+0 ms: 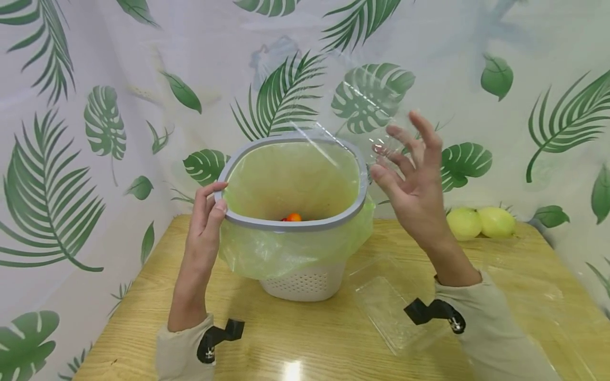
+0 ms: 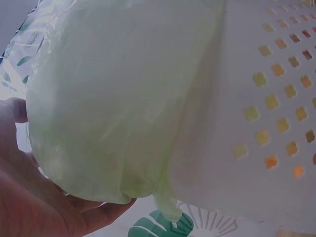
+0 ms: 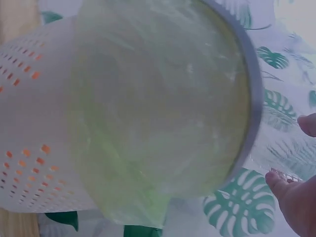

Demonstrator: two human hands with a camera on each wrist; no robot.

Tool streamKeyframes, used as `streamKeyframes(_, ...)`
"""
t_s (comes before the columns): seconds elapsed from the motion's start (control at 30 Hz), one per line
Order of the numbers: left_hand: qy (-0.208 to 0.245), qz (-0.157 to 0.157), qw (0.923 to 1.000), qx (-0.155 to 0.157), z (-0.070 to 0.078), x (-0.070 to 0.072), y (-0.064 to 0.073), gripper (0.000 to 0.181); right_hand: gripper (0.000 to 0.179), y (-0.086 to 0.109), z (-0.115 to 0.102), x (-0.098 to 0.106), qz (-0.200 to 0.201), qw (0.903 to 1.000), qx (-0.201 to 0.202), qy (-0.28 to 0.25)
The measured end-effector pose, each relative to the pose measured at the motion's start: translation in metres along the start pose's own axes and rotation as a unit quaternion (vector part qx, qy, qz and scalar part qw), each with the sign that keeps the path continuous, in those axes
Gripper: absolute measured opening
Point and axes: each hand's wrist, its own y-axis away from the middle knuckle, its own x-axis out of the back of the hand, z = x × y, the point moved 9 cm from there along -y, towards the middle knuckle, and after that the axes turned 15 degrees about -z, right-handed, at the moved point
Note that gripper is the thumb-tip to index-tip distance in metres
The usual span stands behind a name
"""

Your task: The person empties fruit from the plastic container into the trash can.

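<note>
A white perforated wastebasket point(image 1: 301, 286) with a grey rim point(image 1: 295, 226) stands on the table, lined with a pale green plastic bag point(image 1: 286, 254) folded over its outside. My left hand point(image 1: 206, 217) grips the rim at the left, thumb in front and fingers curled over the edge. Right of the opening, my raised right hand point(image 1: 414, 185) holds a clear plastic container point(image 1: 329, 140) at its edge, fingers bent and spread. The container's outline is faint, tilted over the basket. Inside the bag lie small round orange and red things point(image 1: 294, 217), partly hidden by the front rim.
Another clear plastic tray point(image 1: 386, 307) lies on the wooden table point(image 1: 248, 338) below my right hand. Two yellow-green fruits point(image 1: 481, 222) sit at the back right. A white sheet with green leaf prints point(image 1: 200, 127) hangs behind and at the sides.
</note>
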Motion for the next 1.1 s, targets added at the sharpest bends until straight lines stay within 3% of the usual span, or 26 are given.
streamKeyframes(0.17, -0.007, 0.001, 1.0, 0.006, -0.001, -0.001, 0.0, 0.041, 0.077, 0.019, -0.015, 0.028, 0.064, 0.9958, 0.044, -0.049)
streamKeyframes(0.37, -0.005, 0.005, 0.9999, 0.008, 0.0, 0.0, 0.0, 0.041, 0.08, 0.047, -0.016, 0.047, 0.113, 0.9884, 0.035, -0.095)
streamKeyframes(0.73, -0.013, 0.01, 0.9998, 0.009, -0.001, -0.002, 0.001, 0.041, 0.088, 0.083, -0.019, 0.065, 0.151, 0.9819, 0.034, -0.108)
streamKeyframes(0.97, -0.013, 0.016, 0.9996, 0.018, -0.002, -0.001, 0.004, 0.041, 0.087, 0.09, -0.008, 0.072, 0.148, 0.9864, -0.011, -0.072)
streamKeyframes(1.1, -0.013, 0.014, 0.9997, 0.013, -0.001, 0.0, 0.002, 0.041, 0.084, 0.096, 0.001, 0.08, 0.149, 0.9857, -0.074, -0.029)
